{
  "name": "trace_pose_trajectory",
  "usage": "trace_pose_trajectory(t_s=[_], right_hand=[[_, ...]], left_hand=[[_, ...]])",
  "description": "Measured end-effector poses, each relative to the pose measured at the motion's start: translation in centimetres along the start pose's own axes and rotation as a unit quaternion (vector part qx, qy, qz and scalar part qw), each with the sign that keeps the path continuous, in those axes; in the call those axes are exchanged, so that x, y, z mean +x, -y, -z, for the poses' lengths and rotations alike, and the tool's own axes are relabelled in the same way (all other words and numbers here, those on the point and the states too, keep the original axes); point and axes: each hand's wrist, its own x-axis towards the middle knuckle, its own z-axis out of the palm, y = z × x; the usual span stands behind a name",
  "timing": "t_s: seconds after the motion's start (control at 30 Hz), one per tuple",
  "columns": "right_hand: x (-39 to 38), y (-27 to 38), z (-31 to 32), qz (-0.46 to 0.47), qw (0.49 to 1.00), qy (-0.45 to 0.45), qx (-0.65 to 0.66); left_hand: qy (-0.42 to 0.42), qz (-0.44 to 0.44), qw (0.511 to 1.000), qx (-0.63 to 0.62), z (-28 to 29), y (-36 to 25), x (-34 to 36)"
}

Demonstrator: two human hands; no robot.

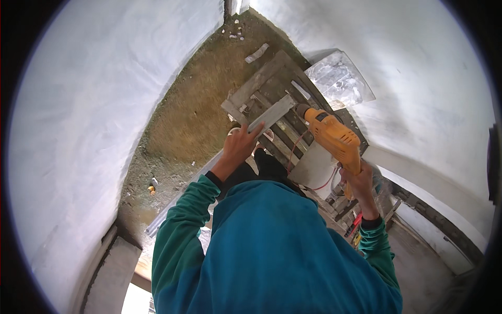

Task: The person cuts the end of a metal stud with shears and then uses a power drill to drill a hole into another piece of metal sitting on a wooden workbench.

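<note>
My right hand [358,182] is wrapped round the handle of a yellow-orange power drill [334,135]. The drill's dark chuck points up and left, close beside the far end of a grey metal bar [277,111]. I cannot make out a bit, or whether the drill touches the bar. My left hand [241,145] grips this bar with its fingers laid along it. A long grey length [183,196] runs down and left past my left forearm; whether it is the same piece is hidden by the hand and arm.
Under the bar stands a slatted wooden pallet or bench [253,90]. A pale board [312,166] and a reddish cord [297,149] lie on it. Clear plastic sheeting [340,78] rests against the right wall. White walls close in both sides; debris [151,188] dots the dirt floor.
</note>
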Motion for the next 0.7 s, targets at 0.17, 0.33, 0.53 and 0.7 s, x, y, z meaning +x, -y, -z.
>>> trace_pose_trajectory(t_s=[0.17, 0.33, 0.53, 0.7], right_hand=[[0.8, 1.5, 0.4, -0.034, 0.997, -0.002, -0.067], [1.0, 2.9, 0.5, -0.033, 0.995, 0.027, -0.090], [0.3, 4.0, 0.1, -0.037, 0.992, 0.049, -0.107], [-0.4, 3.8, 0.0, -0.041, 0.988, 0.056, -0.135]], left_hand=[[-0.018, 0.020, 1.000, -0.001, -1.3, -0.6, -0.4], [0.020, 0.045, 0.999, -0.018, -1.7, 0.4, -2.4], [0.015, 0.046, 0.999, -0.021, -0.3, 1.3, -5.5], [0.059, 0.064, 0.995, -0.045, 0.9, 2.2, -9.1]])
